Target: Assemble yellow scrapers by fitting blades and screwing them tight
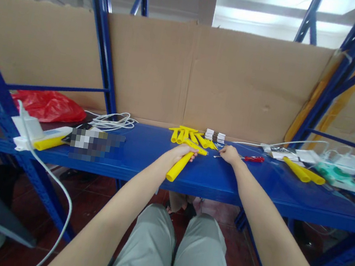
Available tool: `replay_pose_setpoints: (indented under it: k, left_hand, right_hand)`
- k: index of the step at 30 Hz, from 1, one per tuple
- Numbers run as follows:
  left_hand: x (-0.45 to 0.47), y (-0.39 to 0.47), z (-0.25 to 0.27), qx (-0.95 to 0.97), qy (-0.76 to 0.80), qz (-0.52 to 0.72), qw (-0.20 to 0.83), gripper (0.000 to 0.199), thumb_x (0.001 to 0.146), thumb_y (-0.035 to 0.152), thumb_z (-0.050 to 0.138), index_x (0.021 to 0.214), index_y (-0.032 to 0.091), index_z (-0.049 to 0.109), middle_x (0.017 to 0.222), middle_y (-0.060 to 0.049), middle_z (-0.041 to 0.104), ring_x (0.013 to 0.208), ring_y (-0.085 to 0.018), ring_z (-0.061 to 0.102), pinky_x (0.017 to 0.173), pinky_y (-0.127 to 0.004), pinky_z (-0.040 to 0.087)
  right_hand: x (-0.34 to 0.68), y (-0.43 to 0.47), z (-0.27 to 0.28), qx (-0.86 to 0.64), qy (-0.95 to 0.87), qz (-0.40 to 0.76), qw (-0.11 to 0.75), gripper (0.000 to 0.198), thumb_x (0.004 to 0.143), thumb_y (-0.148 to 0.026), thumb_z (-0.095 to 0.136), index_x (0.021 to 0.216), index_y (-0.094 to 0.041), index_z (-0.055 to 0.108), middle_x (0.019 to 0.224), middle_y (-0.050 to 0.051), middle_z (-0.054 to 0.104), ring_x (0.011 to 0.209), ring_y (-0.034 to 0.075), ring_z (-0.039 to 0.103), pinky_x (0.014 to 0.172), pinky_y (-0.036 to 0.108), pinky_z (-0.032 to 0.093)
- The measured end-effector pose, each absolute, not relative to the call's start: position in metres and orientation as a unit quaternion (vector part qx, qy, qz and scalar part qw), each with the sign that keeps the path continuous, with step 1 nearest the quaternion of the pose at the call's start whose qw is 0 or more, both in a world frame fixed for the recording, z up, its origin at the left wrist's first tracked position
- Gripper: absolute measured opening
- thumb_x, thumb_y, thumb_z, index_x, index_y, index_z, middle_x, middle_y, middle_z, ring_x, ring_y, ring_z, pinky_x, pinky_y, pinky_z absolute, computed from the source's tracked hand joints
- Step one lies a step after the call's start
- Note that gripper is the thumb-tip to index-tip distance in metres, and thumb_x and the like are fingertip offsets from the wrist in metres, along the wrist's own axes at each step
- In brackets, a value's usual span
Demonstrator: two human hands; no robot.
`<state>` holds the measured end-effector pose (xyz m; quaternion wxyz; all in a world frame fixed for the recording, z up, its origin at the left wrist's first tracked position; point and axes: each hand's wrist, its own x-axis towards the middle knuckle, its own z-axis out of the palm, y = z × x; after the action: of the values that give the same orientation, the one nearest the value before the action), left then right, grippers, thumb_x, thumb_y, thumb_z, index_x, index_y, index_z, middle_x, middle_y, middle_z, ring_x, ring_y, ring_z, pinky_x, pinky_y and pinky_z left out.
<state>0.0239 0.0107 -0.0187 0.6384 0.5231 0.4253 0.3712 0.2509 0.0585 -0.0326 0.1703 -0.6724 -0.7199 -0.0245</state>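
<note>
My left hand (184,151) is closed around a yellow T-shaped plastic handle (175,171), its thick round end pointing down toward the shelf's front edge. The crosspiece of that handle sticks out to the right above my fingers. My right hand (229,154) is low over the blue shelf, fingertips pinched together near some small metal parts; what they hold, if anything, is too small to make out. Behind my left hand lie several more yellow T-shaped handles (181,134). A screwdriver with a red handle (254,159) lies just right of my right hand.
Small white blocks (214,136) stand against the cardboard back panel (239,80). To the right are yellow tubes (299,171), white adapters and a green item (335,176). Coiled white cable (115,121), a power strip (30,127) and a red bag (47,105) are left.
</note>
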Motion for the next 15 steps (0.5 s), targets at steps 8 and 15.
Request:
replay_pose_setpoints:
  k: [8, 15]
  left_hand:
    - [0.025, 0.003, -0.015, 0.522, 0.429, 0.374, 0.635, 0.024, 0.086, 0.002, 0.047, 0.065, 0.012, 0.054, 0.049, 0.002, 0.051, 0.036, -0.004, 0.042, 0.037, -0.015, 0.036]
    - [0.026, -0.001, -0.012, 0.519, 0.435, 0.376, 0.633, 0.025, 0.086, 0.0, 0.046, 0.065, 0.012, 0.054, 0.049, 0.003, 0.051, 0.035, -0.004, 0.043, 0.037, -0.014, 0.036]
  right_hand:
    - [0.256, 0.064, -0.037, -0.679, -0.694, -0.019, 0.238, 0.025, 0.074, -0.005, 0.056, 0.083, -0.017, 0.077, 0.09, 0.007, 0.075, 0.087, 0.019, 0.069, 0.079, 0.021, 0.049]
    - [0.256, 0.063, -0.037, -0.687, -0.684, -0.001, 0.245, 0.021, 0.072, -0.006, 0.057, 0.076, -0.016, 0.075, 0.084, 0.009, 0.074, 0.081, 0.019, 0.069, 0.074, 0.022, 0.049]
